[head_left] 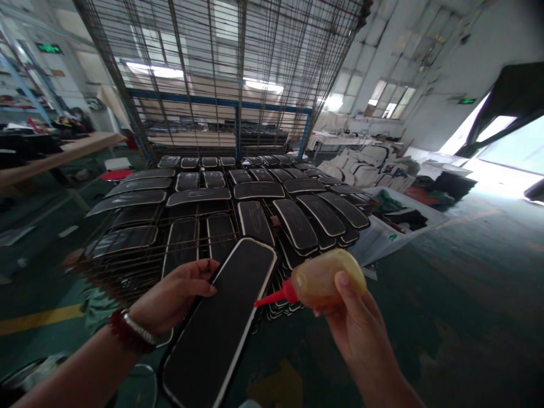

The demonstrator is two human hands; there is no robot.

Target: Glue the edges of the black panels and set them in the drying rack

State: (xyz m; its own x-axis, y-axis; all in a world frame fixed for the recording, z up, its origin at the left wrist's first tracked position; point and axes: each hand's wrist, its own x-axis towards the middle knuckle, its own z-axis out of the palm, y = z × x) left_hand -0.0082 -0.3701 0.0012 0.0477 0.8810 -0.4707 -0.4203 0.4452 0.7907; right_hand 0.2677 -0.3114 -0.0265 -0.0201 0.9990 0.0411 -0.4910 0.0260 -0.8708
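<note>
– What are we holding on the left?
– With our left hand (181,292) we grip the left edge of a black panel (225,323), thumb on top; it slants across the near middle, its far end leaning right.
– And on the right?
– Our right hand (357,326) is wrapped around a bottle (318,277) of amber stuff. Its red nozzle (274,297) points left, tip at the panel's pale right-hand edging (239,345); we can't tell if they touch.
– Farther off?
– We see rows of similar panels (293,226) on a rack, a whitish bin (382,249) to their right and a red stool (117,175) far left.
</note>
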